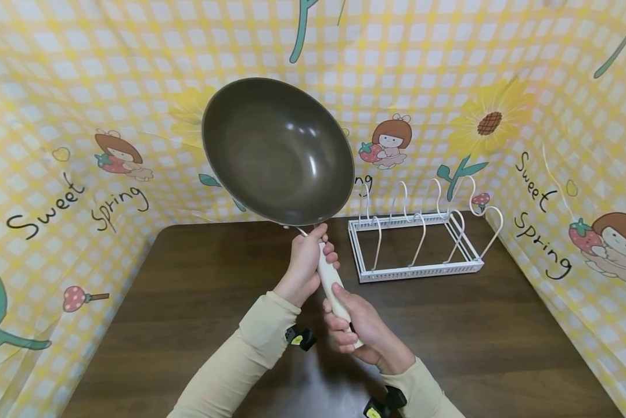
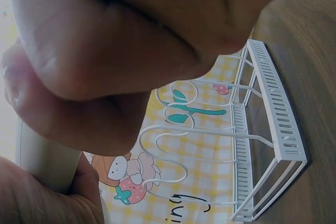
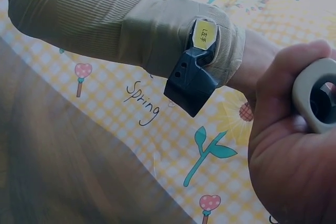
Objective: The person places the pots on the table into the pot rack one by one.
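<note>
Both hands on one pan (image 1: 271,145), held up off the worktop (image 1: 213,313). Left hand (image 1: 306,267): fingers curled round the upper stretch of the pale handle (image 1: 327,276), close under the pan, thumb lying up toward the rim. Right hand (image 1: 356,325): wrapped round the lower stretch of the same handle, nearer the body; a short bare length of handle shows between the two grips. In the right wrist view the hollow handle end opens out of the right hand's grip. Pan sits above and beyond the left hand, tilted, its dark glossy inside turned toward the wearer; bright reflections noted on the lower right of the bowl. White rack (image 1: 420,271) stands on the worktop, to the right of the left hand and farther out than the right hand, apart from both; upright wire loops rise along its near and far long rails. Beyond the hands, a yellow checked cloth (image 1: 161,69) with printed figures, flowers and lettering backs the worktop. Pale sleeves (image 1: 250,331) cover both forearms; a black device (image 1: 301,338) with a yellow label sits at the left wrist, just behind the hand.
</note>
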{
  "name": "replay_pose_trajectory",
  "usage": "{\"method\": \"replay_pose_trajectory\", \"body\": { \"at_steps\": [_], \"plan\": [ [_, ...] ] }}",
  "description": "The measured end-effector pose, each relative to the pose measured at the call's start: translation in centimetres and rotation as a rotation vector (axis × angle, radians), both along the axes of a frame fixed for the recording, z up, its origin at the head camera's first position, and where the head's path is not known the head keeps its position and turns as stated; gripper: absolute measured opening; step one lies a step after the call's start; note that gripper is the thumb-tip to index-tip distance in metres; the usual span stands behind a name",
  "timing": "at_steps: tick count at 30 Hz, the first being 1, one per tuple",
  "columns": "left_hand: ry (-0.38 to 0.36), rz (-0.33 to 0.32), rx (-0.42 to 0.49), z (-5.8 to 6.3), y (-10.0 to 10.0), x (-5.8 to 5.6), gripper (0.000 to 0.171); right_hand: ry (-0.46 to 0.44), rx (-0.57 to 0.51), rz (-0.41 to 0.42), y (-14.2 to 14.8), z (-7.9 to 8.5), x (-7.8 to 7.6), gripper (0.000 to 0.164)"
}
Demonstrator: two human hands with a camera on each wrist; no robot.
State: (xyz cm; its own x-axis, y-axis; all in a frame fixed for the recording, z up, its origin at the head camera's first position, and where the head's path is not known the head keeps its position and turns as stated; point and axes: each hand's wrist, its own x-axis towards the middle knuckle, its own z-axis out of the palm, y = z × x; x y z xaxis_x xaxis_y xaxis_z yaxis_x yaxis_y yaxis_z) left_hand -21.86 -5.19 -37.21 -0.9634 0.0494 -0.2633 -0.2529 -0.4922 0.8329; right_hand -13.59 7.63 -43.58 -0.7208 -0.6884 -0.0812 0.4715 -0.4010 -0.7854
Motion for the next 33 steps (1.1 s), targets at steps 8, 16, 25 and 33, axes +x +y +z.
{"method": "replay_pose_trajectory", "body": {
  "at_steps": [8, 16, 25, 33],
  "plan": [
    [0.007, -0.012, -0.027, 0.1, 0.4, 0.0, 0.026, 0.021, -0.014, 0.008, 0.5, -0.1, -0.1, 0.04],
    [0.015, -0.042, -0.048, 0.1, 0.6, 0.0, 0.027, 0.033, -0.021, 0.01, 0.8, -0.1, 0.0, 0.04],
    [0.006, -0.057, -0.063, 0.1, 1.1, 0.0, 0.029, 0.027, -0.064, 0.014, 1.2, -0.2, 0.3, 0.04],
    [0.013, -0.084, -0.072, 0.2, 1.4, 0.0, 0.029, 0.015, -0.092, 0.019, 1.5, -0.1, 0.4, 0.039]
  ]
}}
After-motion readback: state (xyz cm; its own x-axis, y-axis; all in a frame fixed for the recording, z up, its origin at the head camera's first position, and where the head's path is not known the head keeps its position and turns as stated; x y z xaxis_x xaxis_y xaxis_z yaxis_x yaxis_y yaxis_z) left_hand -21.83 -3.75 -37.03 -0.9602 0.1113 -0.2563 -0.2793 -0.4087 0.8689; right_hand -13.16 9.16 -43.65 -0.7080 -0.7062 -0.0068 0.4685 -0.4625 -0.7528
